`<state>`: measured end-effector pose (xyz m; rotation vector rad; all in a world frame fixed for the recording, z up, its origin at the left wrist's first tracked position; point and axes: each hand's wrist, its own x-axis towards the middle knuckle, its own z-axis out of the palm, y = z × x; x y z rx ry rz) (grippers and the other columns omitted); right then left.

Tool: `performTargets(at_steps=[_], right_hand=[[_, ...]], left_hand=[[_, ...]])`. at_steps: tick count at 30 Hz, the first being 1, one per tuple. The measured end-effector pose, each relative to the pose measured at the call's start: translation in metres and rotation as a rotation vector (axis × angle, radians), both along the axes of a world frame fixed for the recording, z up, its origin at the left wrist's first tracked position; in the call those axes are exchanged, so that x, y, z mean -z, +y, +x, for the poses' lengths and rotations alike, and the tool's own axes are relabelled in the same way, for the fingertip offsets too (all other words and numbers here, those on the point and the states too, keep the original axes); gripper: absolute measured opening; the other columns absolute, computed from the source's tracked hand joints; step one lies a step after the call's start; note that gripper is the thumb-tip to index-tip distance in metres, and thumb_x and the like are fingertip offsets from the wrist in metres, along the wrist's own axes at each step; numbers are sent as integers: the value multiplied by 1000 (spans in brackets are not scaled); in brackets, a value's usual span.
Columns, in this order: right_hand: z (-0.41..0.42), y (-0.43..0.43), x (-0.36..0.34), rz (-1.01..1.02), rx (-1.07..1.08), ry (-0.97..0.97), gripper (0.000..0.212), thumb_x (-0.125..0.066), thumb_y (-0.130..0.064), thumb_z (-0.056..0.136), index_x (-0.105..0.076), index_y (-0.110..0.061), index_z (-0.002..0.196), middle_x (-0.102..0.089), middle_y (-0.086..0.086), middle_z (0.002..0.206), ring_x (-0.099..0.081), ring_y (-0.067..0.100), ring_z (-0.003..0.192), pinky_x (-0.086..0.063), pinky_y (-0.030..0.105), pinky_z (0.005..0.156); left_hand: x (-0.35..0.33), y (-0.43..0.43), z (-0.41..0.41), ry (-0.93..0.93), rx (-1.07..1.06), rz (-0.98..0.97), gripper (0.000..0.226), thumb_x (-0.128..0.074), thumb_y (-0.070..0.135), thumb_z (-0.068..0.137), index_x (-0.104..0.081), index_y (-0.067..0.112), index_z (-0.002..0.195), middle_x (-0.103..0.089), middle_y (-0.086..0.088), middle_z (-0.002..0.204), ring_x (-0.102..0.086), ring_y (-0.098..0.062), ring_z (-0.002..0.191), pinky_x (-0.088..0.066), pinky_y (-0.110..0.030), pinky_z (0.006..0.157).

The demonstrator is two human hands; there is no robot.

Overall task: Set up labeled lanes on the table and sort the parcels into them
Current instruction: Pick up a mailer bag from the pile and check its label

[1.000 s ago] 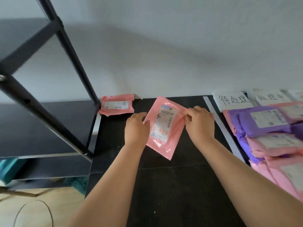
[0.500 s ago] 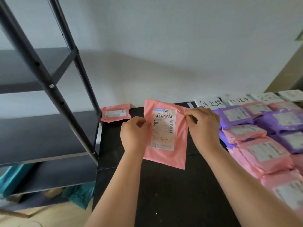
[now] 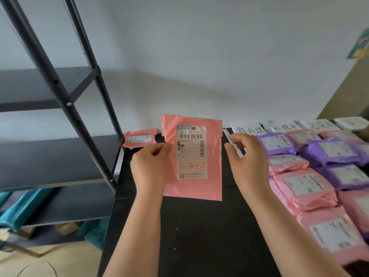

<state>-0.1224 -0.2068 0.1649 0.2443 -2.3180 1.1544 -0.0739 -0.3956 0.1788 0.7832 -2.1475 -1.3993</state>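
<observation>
My left hand (image 3: 149,166) is pinching the left edge of the pink parcel (image 3: 213,176) btw thumb and fingers, holding it upright w/ the label facing me ("3-4520" scrawled in orange) just above the black table (image 3: 199,236). My right hand (image 3: 249,162) is loose and spread just beside the parcel's right edge, not gripping anything afaict. A small pink parcel (image 3: 139,138) lies flat at the table's back left corner next to the dark shelf rack (image 3: 60,156), and on the right there are handwritten paper signs (image 3: 248,128) along the wall w/ rows of pink and purple parcels (image 3: 303,188) in front of them.
</observation>
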Motion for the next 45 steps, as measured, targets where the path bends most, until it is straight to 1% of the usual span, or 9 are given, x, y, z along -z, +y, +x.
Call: performTargets(at_steps=[8, 16, 18, 21, 23, 30, 34, 38, 45], right_hand=[[14, 36, -2, 58, -50, -169, 29, -62, -44, 93, -68, -27, 116, -69, -16, 107, -61, 10, 105, -47, 49, 98], [20, 40, -14, -27, -40, -59, 8, -74, -22, 87, -74, -20, 95, -67, -13, 86, -63, 13, 84, -51, 50, 87], [19, 42, -18, -44, -36, -34, 3, -73, -16, 87, -73, -18, 88, -63, -16, 82, -59, 6, 78, -52, 43, 83], [22, 46, -29, -114, -70, -67, 10, -67, -11, 88, -73, -19, 85, -64, -19, 79, -58, -6, 77, -44, 10, 70], [27, 47, -37, -214, -115, -130, 15, -65, -12, 89, -72, -23, 82, -67, -20, 78, -57, -10, 77, -39, 4, 64], [33, 49, -52, -441, -182, -236, 13, -67, -20, 91, -72, -24, 79, -70, -14, 77, -63, 9, 78, -48, 22, 72], [34, 50, -58, -392, -146, -206, 8, -68, -22, 89, -67, -30, 86, -68, -19, 78, -60, -4, 75, -42, 8, 66], [35, 47, -69, -332, -116, -165, 28, -69, -35, 89, -59, -32, 115, -66, -15, 99, -60, -1, 95, -43, 12, 73], [32, 45, -77, -235, -80, -68, 16, -69, -37, 89, -68, -28, 103, -69, -16, 95, -63, 1, 91, -45, 12, 73]], left_hand=[[-20, 52, 12, 87, -49, 229, 16, -69, 36, 91, -66, 35, 75, -62, 21, 77, -57, 0, 74, -40, -15, 61], [-36, 69, 24, 125, -43, 287, 14, -71, 41, 87, -76, 29, 91, -64, 24, 68, -60, 2, 71, -40, -10, 58], [-39, 67, 26, 132, -47, 300, 15, -72, 42, 86, -77, 28, 90, -66, 22, 75, -62, 0, 78, -44, -14, 63], [-41, 64, 30, 143, -45, 354, 17, -76, 44, 82, -78, 28, 84, -72, 16, 81, -67, -11, 86, -56, -29, 76], [-44, 63, 33, 164, -26, 413, 17, -78, 44, 80, -78, 26, 80, -74, 15, 81, -70, -15, 86, -59, -38, 82], [-52, 62, 38, 231, 65, 525, 18, -78, 35, 81, -77, 20, 72, -77, -1, 88, -72, -24, 86, -59, -45, 86], [-54, 62, 40, 255, 99, 563, 22, -76, 33, 83, -76, 11, 86, -77, -5, 92, -71, -25, 85, -60, -38, 80], [-56, 62, 42, 255, 135, 513, 19, -75, 35, 84, -78, 17, 81, -77, -4, 91, -71, -32, 94, -57, -50, 88], [-63, 66, 45, 258, 217, 480, 16, -74, 36, 84, -79, 24, 73, -77, -3, 87, -73, -27, 84, -58, -51, 87]])
